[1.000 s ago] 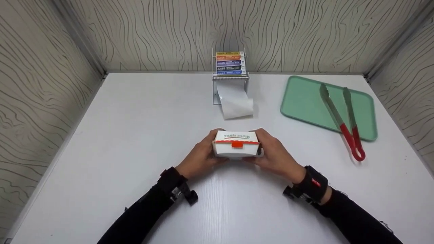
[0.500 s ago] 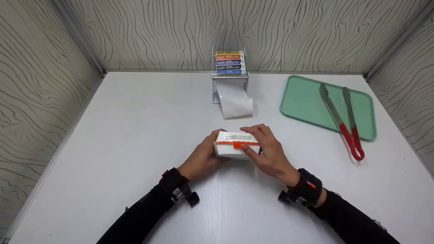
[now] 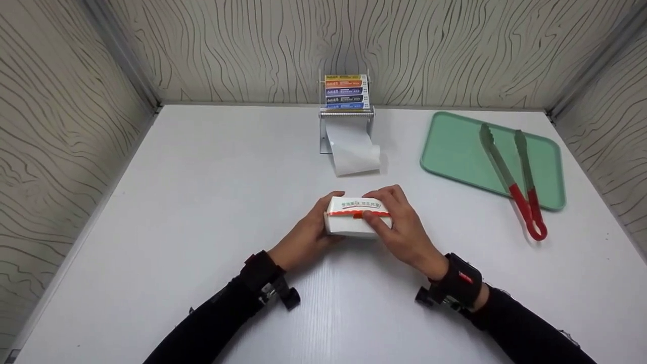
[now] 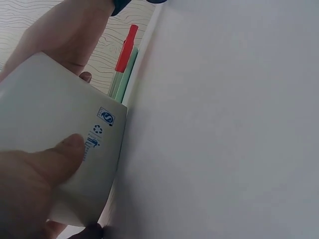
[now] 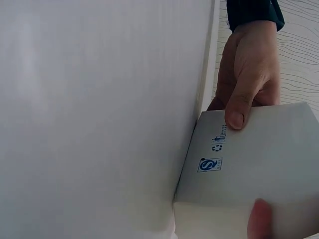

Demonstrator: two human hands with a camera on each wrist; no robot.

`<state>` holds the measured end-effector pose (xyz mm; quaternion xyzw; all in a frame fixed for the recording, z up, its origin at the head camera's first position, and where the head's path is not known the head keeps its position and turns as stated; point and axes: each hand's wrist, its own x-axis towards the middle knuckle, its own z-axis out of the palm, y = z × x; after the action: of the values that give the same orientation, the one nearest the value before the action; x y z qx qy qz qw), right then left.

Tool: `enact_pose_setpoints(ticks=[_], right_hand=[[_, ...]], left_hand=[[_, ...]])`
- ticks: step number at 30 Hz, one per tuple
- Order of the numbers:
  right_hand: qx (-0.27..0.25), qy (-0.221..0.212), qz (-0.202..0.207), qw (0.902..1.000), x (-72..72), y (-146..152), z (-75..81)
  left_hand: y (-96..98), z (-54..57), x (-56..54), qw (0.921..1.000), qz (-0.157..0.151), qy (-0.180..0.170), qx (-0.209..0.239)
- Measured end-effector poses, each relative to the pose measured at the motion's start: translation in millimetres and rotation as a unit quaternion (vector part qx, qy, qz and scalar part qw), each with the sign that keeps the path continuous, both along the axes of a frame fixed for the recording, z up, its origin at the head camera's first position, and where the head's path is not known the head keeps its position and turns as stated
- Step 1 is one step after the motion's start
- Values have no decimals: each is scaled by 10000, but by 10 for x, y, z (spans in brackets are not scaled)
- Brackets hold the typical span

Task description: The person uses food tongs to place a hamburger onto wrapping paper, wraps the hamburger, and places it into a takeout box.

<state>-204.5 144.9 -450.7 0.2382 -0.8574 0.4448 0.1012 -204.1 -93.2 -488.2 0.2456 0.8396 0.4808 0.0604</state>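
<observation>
A small white paper burger box (image 3: 346,226) with a red wavy trim is held above the table between both hands, its lid down. The left hand (image 3: 304,236) grips its left end; in the left wrist view the left thumb (image 4: 65,157) lies on the plain underside, beside small blue printed marks. The right hand (image 3: 407,232) reaches over the right end, fingers curled across the lid. Its thumb presses at the red front tab (image 3: 358,215), covering part of it. The right wrist view shows that thumb's tip (image 5: 260,219) against the box front. The left fingers behind the box are mostly hidden.
Behind the box stands a metal dispenser (image 3: 347,114) bearing coloured printed bands, with a white strip (image 3: 356,159) curling onto the white table (image 3: 202,202). At the right, red-handled tongs (image 3: 528,212) lie spread across a green tray (image 3: 455,151). Patterned panels border the table.
The right hand has left the box's right end and moved over the lid, its thumb coming onto the red tab, which now shows less. The left hand keeps its grip.
</observation>
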Motion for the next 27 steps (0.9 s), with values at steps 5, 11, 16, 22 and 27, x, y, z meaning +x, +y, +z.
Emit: enact_pose_setpoints(ticks=[5, 11, 16, 22, 27], right_hand=[[3, 2, -111, 9999, 35, -24, 7], [-53, 101, -286, 9995, 56, -53, 5], [-134, 90, -237, 9996, 25, -46, -7], [-37, 546, -218, 9983, -11, 12, -45], [-33, 1032, -117, 9946, -1, 68, -45]], left_hand=[[10, -13, 0, 9999, -65, 122, 28], [25, -19, 8, 9995, -107, 210, 232], [19, -4, 9, 9995, -87, 270, 150], [-12, -12, -9, 9997, 19, 225, 71], [-17, -4, -13, 9999, -29, 159, 52]])
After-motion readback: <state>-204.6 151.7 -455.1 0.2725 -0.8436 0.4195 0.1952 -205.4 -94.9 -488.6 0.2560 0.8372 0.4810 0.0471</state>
